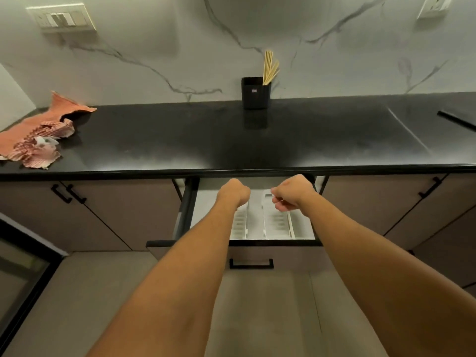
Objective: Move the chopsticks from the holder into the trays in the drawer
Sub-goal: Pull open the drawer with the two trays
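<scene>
Several pale wooden chopsticks (269, 68) lean in a black square holder (255, 93) at the back of the black countertop, against the marble wall. Below the counter's front edge a drawer (185, 215) stands pulled out, with white slotted trays (277, 222) inside. My left hand (233, 193) hovers over the left tray, curled into a fist with nothing visible in it. Over the right tray is my right hand (292, 193), fingers curled inward, and nothing shows in it either. Both hands are far below and in front of the holder.
A crumpled orange and checked cloth (38, 135) lies at the counter's left end. A thin black bar (456, 120) lies at the far right. Cabinet doors with black handles (68, 193) flank the drawer, and a lower drawer handle (251, 264) sits beneath.
</scene>
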